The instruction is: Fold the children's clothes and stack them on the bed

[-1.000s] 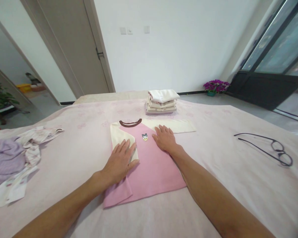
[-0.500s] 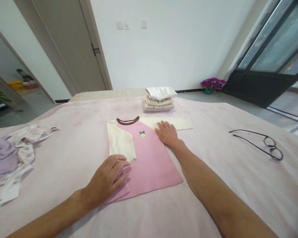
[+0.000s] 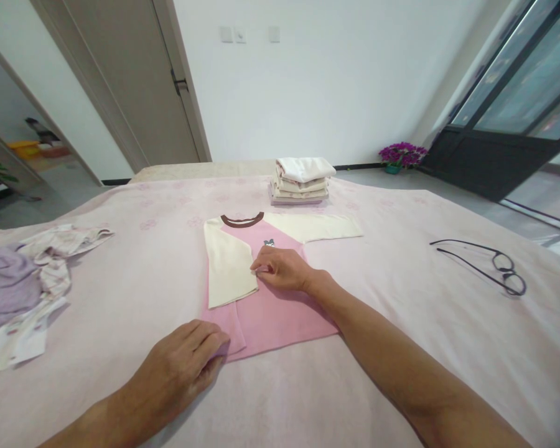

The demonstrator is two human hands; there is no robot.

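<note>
A pink shirt (image 3: 284,320) with cream sleeves and a brown collar lies flat on the pale pink sheet. Its left side is folded inward, with that sleeve on top; the other sleeve stretches out to the right. My right hand (image 3: 280,267) pinches the edge of the folded sleeve near the middle of the chest, partly covering a small cartoon print. Down at the lower left hem corner, my left hand (image 3: 182,358) is closed on the shirt's edge, its fingertips partly hidden.
Beyond the collar stands a stack of folded clothes (image 3: 301,183). Crumpled garments (image 3: 14,286) lie at the left. Black-framed glasses (image 3: 499,267) rest on the sheet at the right. Purple flowers (image 3: 401,154) in a pot stand on the floor behind.
My right hand has left the outstretched sleeve, moving left and nearer to pinch the folded sleeve's edge. My left hand has slid down to the hem corner and closed on it.
</note>
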